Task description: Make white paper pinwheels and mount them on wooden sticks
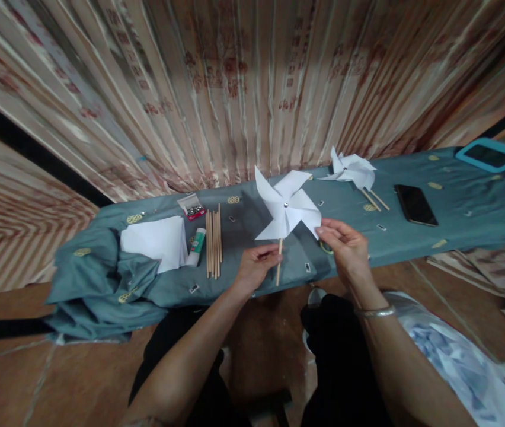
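Note:
A white paper pinwheel (288,206) with a silver pin at its centre is held upright above the cloth-covered table. My left hand (256,268) is closed around its thin wooden stick (280,267), just below the blades. The fingers of my right hand (345,240) pinch the tip of the lower right blade. Partly hidden behind that hand is a round yellow-green handle (325,247). To the left lie a bundle of wooden sticks (214,244), a green and white glue stick (196,247) and an opened small box of metal pins (194,207).
White paper sheets (154,240) are stacked at the table's left. Finished-looking pinwheels (352,169) lie behind on the right, with a dark phone (416,205) and a blue-framed tablet (491,155) farther right. A plastic bag (457,356) of paper scraps stands on the floor. A curtain (235,89) hangs behind.

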`<control>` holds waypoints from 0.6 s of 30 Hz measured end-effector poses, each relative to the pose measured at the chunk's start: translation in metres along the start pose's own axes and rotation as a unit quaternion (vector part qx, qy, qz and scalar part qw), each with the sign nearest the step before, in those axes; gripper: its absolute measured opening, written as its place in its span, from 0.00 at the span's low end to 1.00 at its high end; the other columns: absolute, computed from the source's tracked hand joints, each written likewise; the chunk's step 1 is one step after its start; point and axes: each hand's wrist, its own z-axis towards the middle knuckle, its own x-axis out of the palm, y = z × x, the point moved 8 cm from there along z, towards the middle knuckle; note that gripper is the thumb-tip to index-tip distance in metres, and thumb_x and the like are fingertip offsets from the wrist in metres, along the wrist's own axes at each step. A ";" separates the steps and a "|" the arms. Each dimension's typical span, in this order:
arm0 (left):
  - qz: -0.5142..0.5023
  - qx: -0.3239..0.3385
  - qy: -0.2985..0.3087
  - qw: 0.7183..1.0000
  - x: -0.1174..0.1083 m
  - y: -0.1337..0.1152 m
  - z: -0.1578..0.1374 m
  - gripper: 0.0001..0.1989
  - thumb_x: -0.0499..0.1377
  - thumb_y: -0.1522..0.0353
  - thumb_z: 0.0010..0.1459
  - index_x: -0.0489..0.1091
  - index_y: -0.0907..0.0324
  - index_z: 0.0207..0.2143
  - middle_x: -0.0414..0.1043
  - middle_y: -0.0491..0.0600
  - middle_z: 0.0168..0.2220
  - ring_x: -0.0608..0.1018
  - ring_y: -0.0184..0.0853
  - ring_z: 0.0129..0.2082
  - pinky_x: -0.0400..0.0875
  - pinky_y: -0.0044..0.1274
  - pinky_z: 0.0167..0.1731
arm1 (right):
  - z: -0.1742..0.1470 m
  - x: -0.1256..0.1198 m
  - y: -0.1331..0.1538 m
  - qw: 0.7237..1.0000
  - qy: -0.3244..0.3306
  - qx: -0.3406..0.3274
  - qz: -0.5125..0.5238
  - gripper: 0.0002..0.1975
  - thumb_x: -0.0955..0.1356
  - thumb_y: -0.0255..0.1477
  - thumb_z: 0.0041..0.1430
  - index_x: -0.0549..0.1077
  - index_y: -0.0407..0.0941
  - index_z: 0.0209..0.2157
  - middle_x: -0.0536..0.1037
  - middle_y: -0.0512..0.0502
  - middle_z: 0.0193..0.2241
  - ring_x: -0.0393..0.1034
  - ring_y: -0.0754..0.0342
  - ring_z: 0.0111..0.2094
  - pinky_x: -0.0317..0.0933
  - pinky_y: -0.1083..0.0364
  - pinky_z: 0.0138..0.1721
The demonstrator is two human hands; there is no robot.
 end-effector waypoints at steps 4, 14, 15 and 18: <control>-0.014 -0.002 -0.010 1.000 -0.001 -0.001 0.000 0.17 0.73 0.67 0.33 0.80 0.60 0.31 0.80 0.49 0.29 0.78 0.32 0.29 0.73 0.26 0.39 | -0.004 0.008 -0.006 0.999 0.024 0.024 0.011 0.20 0.79 0.37 0.34 0.78 0.46 0.32 0.80 0.51 0.24 0.71 0.57 0.24 0.66 0.55 0.31; -0.006 0.008 -0.010 1.000 -0.001 -0.003 0.000 0.15 0.71 0.68 0.36 0.80 0.59 0.32 0.81 0.49 0.31 0.79 0.34 0.31 0.73 0.27 0.41 | -0.014 0.023 -0.012 0.996 0.055 0.061 0.022 0.20 0.79 0.37 0.33 0.77 0.46 0.31 0.80 0.51 0.24 0.71 0.57 0.24 0.65 0.55 0.32; -0.004 0.010 -0.010 1.000 0.000 -0.003 0.000 0.15 0.71 0.67 0.36 0.80 0.59 0.32 0.81 0.49 0.31 0.78 0.34 0.32 0.73 0.28 0.41 | -0.016 0.024 -0.012 0.996 0.055 0.067 0.026 0.20 0.79 0.37 0.32 0.77 0.46 0.31 0.80 0.51 0.24 0.71 0.57 0.24 0.65 0.55 0.32; 0.002 0.015 -0.007 1.000 0.000 -0.003 0.001 0.15 0.71 0.67 0.37 0.81 0.59 0.33 0.81 0.49 0.31 0.78 0.34 0.31 0.72 0.28 0.41 | -0.020 0.029 -0.015 0.993 0.059 0.092 0.046 0.20 0.80 0.36 0.31 0.77 0.46 0.30 0.80 0.52 0.23 0.70 0.57 0.24 0.66 0.55 0.31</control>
